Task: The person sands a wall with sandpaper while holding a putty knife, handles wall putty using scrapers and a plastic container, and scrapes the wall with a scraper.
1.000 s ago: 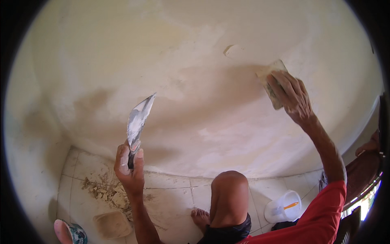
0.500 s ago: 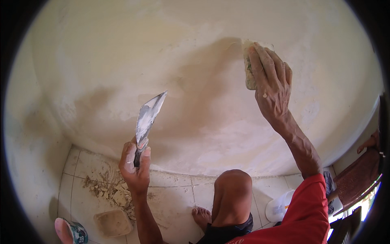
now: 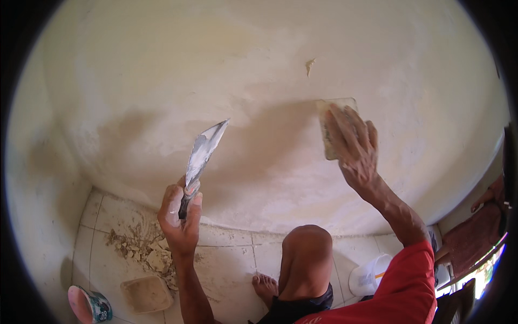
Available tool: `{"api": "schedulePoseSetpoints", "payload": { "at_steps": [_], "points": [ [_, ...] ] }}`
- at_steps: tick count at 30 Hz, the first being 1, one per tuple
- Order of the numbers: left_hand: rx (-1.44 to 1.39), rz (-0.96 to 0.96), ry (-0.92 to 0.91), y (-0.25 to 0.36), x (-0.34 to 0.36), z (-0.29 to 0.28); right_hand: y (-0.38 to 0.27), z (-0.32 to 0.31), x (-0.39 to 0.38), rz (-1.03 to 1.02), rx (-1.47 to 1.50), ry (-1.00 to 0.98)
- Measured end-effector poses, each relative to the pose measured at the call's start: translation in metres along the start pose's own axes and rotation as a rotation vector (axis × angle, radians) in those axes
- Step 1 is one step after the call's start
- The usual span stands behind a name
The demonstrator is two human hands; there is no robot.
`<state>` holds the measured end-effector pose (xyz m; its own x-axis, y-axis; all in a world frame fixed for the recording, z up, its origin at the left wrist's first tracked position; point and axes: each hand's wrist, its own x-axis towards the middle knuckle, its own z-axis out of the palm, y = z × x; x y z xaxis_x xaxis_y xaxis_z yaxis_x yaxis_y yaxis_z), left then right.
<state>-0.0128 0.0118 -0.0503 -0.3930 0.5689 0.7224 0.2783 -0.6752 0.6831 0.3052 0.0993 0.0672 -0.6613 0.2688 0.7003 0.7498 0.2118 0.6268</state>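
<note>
My left hand (image 3: 181, 213) is closed round the dark handle of a putty knife (image 3: 204, 151). Its broad metal blade points up and is smeared with white putty; it is held in front of the wall. My right hand (image 3: 353, 137) grips a flat, pale rectangular scraper (image 3: 327, 129) against the wall (image 3: 253, 70), fingers spread over its face. The palm hides much of this scraper. A small curled bit of putty (image 3: 309, 67) sticks to the wall above and left of it. Damp-looking and whitish patches mark the wall.
Broken plaster rubble (image 3: 143, 245) lies on the tiled floor at left, beside a shallow beige tub (image 3: 144, 295) and a pink-lined bucket (image 3: 90, 305). A white bucket (image 3: 369, 274) stands right of my knee. Another person (image 3: 472, 232) is at the far right edge.
My right hand has slid down the wall with the scraper. The curled bit of putty now shows above it. My left hand with the putty knife has hardly moved.
</note>
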Motion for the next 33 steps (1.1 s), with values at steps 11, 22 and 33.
{"api": "schedulePoseSetpoints", "payload": {
  "at_steps": [11, 22, 33],
  "points": [
    [0.013, -0.019, -0.028, 0.004, 0.000, 0.008, 0.006, 0.016, 0.063, 0.072, -0.065, 0.221],
    [0.049, -0.055, 0.001, -0.005, -0.011, -0.014, 0.035, -0.008, 0.011, -0.024, -0.059, 0.205],
    [0.066, -0.045, -0.034, -0.005, -0.010, -0.007, 0.044, -0.008, -0.034, 0.041, -0.008, 0.115]
  ]
}}
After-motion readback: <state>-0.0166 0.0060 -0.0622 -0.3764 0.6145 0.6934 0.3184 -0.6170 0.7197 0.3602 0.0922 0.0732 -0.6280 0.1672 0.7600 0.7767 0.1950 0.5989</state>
